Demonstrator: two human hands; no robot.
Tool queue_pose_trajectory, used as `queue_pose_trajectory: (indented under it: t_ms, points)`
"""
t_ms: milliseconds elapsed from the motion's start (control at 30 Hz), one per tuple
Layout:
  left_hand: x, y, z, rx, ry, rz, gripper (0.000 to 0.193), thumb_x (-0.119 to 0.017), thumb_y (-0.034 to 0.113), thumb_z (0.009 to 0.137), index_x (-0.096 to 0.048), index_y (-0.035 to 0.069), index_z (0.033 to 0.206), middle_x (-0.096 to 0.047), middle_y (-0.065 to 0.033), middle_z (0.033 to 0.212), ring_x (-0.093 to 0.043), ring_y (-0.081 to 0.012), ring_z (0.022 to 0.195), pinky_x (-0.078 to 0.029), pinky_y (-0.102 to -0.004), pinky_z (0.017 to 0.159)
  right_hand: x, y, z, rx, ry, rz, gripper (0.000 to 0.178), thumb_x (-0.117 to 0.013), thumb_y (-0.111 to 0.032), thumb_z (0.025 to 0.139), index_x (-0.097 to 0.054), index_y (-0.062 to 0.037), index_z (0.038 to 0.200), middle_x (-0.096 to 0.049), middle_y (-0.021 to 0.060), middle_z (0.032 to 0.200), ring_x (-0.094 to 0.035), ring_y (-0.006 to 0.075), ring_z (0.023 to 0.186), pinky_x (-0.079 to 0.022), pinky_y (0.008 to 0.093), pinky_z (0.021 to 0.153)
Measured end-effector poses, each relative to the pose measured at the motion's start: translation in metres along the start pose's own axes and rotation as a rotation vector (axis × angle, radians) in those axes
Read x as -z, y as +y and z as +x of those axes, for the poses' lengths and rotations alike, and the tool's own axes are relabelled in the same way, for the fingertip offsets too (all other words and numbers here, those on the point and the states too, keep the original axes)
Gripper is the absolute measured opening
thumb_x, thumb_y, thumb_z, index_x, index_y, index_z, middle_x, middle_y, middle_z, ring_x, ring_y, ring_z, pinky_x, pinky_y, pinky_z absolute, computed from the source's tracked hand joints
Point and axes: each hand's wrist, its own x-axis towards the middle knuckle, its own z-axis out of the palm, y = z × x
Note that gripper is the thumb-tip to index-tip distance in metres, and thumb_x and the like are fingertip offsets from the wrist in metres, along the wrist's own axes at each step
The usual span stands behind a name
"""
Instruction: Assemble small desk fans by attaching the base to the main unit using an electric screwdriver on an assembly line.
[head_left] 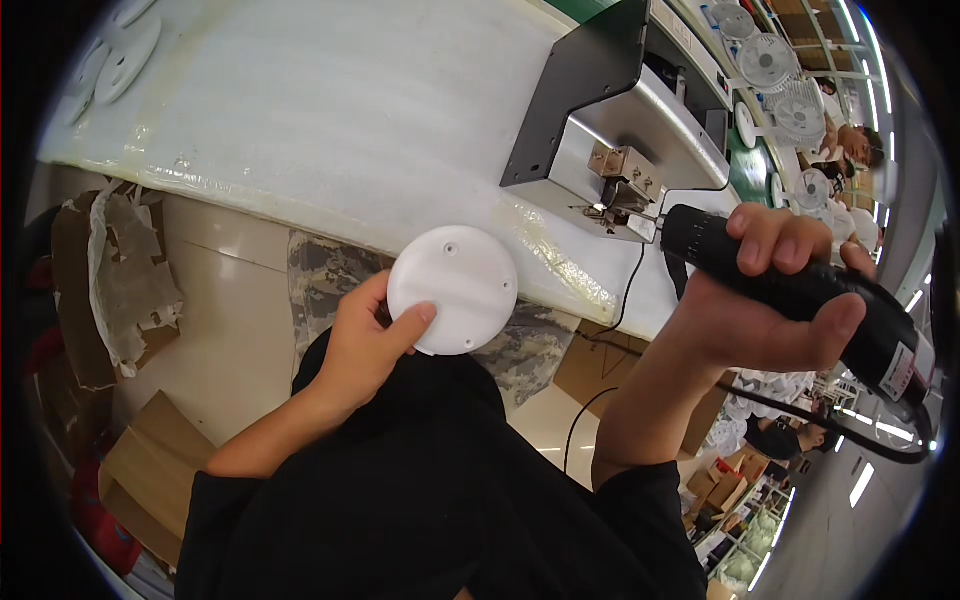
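A round white plastic disc (462, 290) with several small screw holes is pinched in my left hand (375, 335), thumb on its face and fingers behind. It is held over my lap, by the front edge of the table. My right hand (770, 290) is wrapped round a black electric screwdriver (740, 250) with a cord at its rear end. The screwdriver's bit points left, at the metal outlet of a screw feeder (630, 130), a black and silver box on the table. Whether a screw sits on the bit is too small to tell.
The table (330, 110) has a pale covering with clear tape along its edge. White round parts (128, 60) lie at its far left. Cardboard boxes (150, 470) stand on the floor at left. White fans (768, 62) and other people are at the right.
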Motion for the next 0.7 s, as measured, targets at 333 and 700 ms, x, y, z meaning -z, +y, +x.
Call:
queue_pose_trajectory:
  t_ms: [333,700]
  points:
    - [0.0,0.021,0.012,0.074,-0.019,0.215,0.026,-0.059,0.015,0.092,-0.062,-0.007,0.106,-0.062,-0.0076,0.074,-0.053,-0.0101,0.057,-0.043,-0.0196,0.05,-0.041,0.002,-0.027,-0.152,-0.183,0.24,0.056,-0.049,-0.05,0.086,-0.049,-0.0124,0.128,-0.051,-0.0007,0.075,-0.05,0.0103,0.055,-0.043,0.0314,0.062]
    - [-0.002,0.019,0.014,0.031,-0.03,0.189,0.032,-0.063,0.023,0.09,-0.065,-0.008,0.093,-0.062,-0.0115,0.068,-0.054,-0.0133,0.053,-0.043,-0.0231,0.046,-0.065,0.028,-0.032,-0.203,-0.248,0.257,0.056,-0.047,-0.052,0.087,-0.047,-0.0134,0.128,-0.051,0.0006,0.076,-0.05,0.0104,0.056,-0.043,0.0313,0.062]
